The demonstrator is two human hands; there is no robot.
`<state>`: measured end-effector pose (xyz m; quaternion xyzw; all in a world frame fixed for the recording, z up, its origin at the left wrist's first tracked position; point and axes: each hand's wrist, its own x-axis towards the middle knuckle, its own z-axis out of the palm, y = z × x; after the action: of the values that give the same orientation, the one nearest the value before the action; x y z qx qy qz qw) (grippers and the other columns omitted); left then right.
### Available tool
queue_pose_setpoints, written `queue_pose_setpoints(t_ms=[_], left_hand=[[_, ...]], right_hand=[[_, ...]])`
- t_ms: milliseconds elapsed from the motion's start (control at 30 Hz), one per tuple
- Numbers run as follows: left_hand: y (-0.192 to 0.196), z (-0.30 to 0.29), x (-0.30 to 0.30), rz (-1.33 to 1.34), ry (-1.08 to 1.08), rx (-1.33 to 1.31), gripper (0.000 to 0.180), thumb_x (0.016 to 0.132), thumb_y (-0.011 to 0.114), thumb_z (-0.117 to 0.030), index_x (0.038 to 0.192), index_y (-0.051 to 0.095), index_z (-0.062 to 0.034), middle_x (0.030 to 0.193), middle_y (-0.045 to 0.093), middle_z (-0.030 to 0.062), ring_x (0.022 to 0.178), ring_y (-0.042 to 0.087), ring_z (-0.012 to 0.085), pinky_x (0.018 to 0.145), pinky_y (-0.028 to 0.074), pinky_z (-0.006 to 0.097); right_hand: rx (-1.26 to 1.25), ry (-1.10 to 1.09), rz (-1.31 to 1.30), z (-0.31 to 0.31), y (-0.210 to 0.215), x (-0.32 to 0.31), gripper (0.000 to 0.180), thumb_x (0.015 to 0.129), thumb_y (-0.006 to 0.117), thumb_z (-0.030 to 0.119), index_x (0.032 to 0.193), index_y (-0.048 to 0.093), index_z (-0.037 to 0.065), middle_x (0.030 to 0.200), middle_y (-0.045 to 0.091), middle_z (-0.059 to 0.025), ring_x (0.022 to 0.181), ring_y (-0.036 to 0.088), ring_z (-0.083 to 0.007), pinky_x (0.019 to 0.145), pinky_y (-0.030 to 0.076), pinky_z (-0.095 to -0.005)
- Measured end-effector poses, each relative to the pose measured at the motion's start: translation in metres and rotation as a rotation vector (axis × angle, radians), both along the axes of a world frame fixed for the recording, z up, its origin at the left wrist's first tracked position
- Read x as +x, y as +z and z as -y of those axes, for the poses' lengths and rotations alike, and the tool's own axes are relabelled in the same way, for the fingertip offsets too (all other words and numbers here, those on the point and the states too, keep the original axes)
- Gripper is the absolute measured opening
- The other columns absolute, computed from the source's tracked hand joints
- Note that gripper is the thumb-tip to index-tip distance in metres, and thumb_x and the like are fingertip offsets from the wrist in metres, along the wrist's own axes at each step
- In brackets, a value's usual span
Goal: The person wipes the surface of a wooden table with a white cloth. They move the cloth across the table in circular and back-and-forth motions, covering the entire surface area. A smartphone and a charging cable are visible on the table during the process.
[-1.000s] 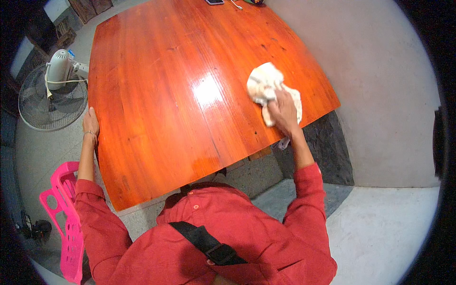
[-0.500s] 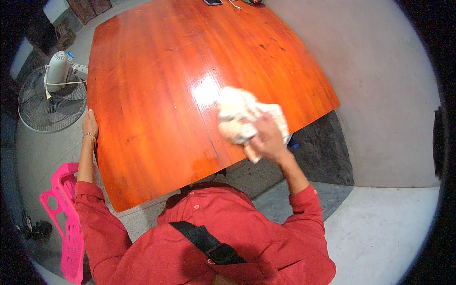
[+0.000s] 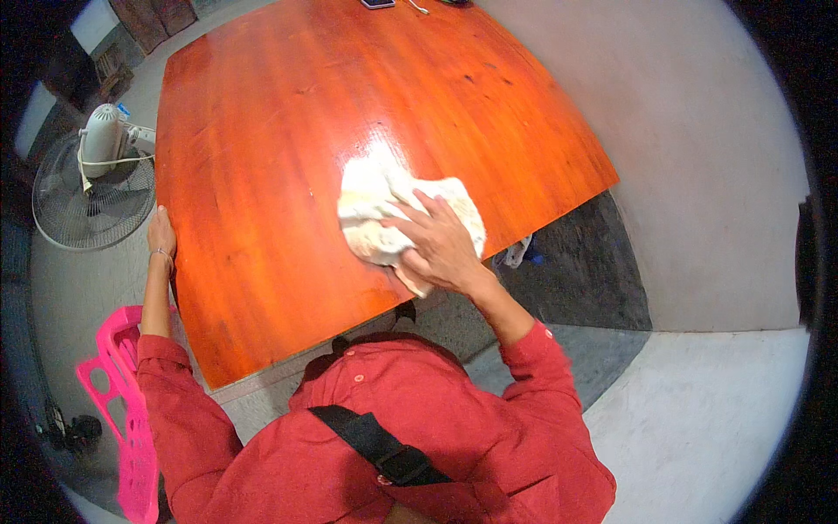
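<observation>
A crumpled white cloth [image 3: 375, 203] lies on the glossy red-brown wooden table [image 3: 288, 122], near its front edge. My right hand [image 3: 441, 247] presses flat on the cloth with fingers spread over it. My left hand [image 3: 161, 236] rests on the table's left edge, fingers against the rim, holding nothing else. Both arms wear red sleeves.
A white standing fan [image 3: 92, 179] is on the floor left of the table. A pink plastic chair [image 3: 118, 410] stands at the lower left. Small dark items [image 3: 378, 3] lie at the table's far edge. A dark mat [image 3: 576, 271] lies under the table's right corner.
My right hand has slid the cloth leftward along the table's front part, from near the right corner toward the middle. My left hand has stayed on the left edge.
</observation>
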<state>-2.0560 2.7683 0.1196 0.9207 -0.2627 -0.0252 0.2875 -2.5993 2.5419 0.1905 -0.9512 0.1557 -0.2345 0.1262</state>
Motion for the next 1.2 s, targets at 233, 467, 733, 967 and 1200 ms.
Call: queue_pose_setpoints(t_ms=[233, 467, 733, 967, 1200], left_hand=[[-0.002, 0.001, 0.004, 0.019, 0.046, -0.018, 0.062, 0.099, 0.027, -0.043, 0.115, 0.057, 0.0088, 0.116, 0.057, 0.0307, 0.11, 0.054, 0.0445, 0.092, 0.04, 0.046], [0.0, 0.006, 0.003, 0.043, -0.003, -0.021, 0.063, 0.099, 0.026, -0.042, 0.113, 0.057, 0.0109, 0.115, 0.058, 0.0317, 0.111, 0.053, 0.045, 0.093, 0.04, 0.046], [-0.005, -0.002, 0.01, 0.019, 0.008, -0.027, 0.063, 0.098, 0.027, -0.043, 0.113, 0.057, 0.0108, 0.115, 0.057, 0.0322, 0.111, 0.053, 0.0451, 0.093, 0.04, 0.046], [0.012, 0.009, -0.015, -0.001, 0.031, -0.006, 0.061, 0.099, 0.028, -0.043, 0.118, 0.056, 0.0077, 0.119, 0.058, 0.0271, 0.112, 0.054, 0.0413, 0.094, 0.04, 0.044], [0.009, 0.0, -0.008, 0.053, 0.025, 0.063, 0.063, 0.099, 0.026, -0.043, 0.114, 0.058, 0.0088, 0.116, 0.058, 0.0297, 0.108, 0.055, 0.0433, 0.092, 0.041, 0.045]], right_hand=[[0.092, -0.58, 0.05, 0.112, -0.025, -0.102, 0.039, 0.077, 0.053, 0.019, 0.113, 0.059, 0.003, 0.115, 0.058, -0.0215, 0.11, 0.05, -0.0401, 0.098, 0.038, -0.0496], [0.069, -0.468, 0.031, 0.103, -0.02, -0.02, 0.042, 0.076, 0.055, 0.022, 0.116, 0.06, 0.009, 0.109, 0.06, -0.0183, 0.106, 0.052, -0.0404, 0.095, 0.04, -0.048], [0.07, -0.164, -0.001, 0.051, -0.019, -0.067, 0.054, 0.07, 0.059, 0.018, 0.124, 0.058, 0.011, 0.134, 0.051, -0.0141, 0.122, 0.046, -0.0371, 0.105, 0.035, -0.0484], [-0.139, -0.547, 0.061, 0.168, -0.014, -0.048, 0.038, 0.078, 0.053, 0.023, 0.11, 0.061, 0.004, 0.11, 0.061, -0.0219, 0.108, 0.052, -0.0401, 0.097, 0.04, -0.0485], [0.001, -0.026, 0.081, 0.056, -0.017, 0.041, 0.049, 0.073, 0.061, 0.025, 0.12, 0.059, 0.014, 0.132, 0.052, -0.0145, 0.119, 0.047, -0.0393, 0.1, 0.038, -0.0514]])
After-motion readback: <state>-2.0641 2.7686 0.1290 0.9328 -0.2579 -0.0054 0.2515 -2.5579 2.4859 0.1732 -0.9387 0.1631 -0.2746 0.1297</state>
